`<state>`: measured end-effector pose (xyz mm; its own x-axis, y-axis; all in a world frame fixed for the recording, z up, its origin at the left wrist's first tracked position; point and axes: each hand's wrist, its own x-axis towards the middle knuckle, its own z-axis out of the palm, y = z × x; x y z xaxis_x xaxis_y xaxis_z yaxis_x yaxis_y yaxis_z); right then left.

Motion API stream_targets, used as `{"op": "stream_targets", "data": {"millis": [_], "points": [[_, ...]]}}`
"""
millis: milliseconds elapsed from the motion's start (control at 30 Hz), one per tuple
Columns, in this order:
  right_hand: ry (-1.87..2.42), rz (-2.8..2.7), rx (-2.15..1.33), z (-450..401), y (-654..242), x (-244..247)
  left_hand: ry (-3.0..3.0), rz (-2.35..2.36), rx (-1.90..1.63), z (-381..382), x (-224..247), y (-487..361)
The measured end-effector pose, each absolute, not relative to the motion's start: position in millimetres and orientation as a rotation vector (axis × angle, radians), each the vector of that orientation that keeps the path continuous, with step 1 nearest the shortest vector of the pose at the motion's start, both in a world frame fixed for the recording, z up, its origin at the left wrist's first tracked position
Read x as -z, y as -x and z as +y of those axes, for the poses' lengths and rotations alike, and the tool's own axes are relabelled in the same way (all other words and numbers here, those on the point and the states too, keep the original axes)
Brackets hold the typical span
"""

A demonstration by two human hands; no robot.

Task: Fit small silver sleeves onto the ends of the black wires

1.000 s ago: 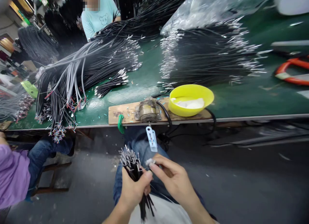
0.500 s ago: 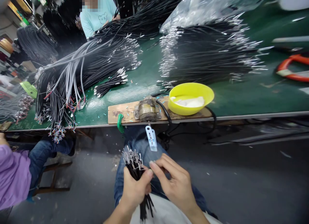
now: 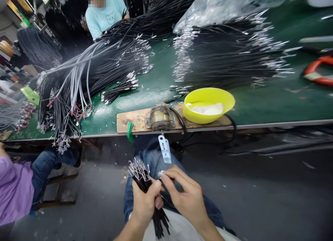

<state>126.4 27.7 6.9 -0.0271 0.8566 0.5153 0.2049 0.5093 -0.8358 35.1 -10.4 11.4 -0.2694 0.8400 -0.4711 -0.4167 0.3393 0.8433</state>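
Note:
Below the bench edge, over the lap, my left hand (image 3: 145, 201) is wrapped round a bundle of short black cables (image 3: 142, 183). Their bare silvery wire ends fan out at the top, and the black lower ends hang beneath the fist. Just right of the bundle, my right hand (image 3: 186, 196) pinches a small whitish, silvery scrap (image 3: 160, 173) between thumb and forefinger, apart from the cables. Above the hands, a light blue clip-like piece (image 3: 164, 149) sticks out from the shaft of a small motor (image 3: 160, 118) on a wooden board (image 3: 125, 120).
A yellow bowl (image 3: 229, 100) with white material sits at the board's right end, and a green clamp (image 3: 130, 131) at its left. Piles of black cables (image 3: 223, 57) and grey cables (image 3: 80, 67) cover the bench. Orange-handled scissors (image 3: 318, 69) lie right. Co-workers (image 3: 105, 17) sit across and left.
My right hand's fingertips have come away from the bundle, and a whitish scrap now shows in them. The bundle in my left hand has shifted slightly left.

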Motion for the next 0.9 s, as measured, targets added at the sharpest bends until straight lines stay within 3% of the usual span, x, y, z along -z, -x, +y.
{"op": "stream_targets", "data": {"millis": [167, 500, 900], "points": [[0.960, -1.541, -0.766, 30, -129, -7, -0.595, 1.521, -1.233, -10, -14, -33], [0.972, -1.527, -0.547, 28, -128, -5, -0.555, 1.541, -1.213, -11, -13, -35], [1.053, -1.163, -1.178, 32, -133, 4, -0.399, 1.305, -1.233, -10, -12, -31]]}}
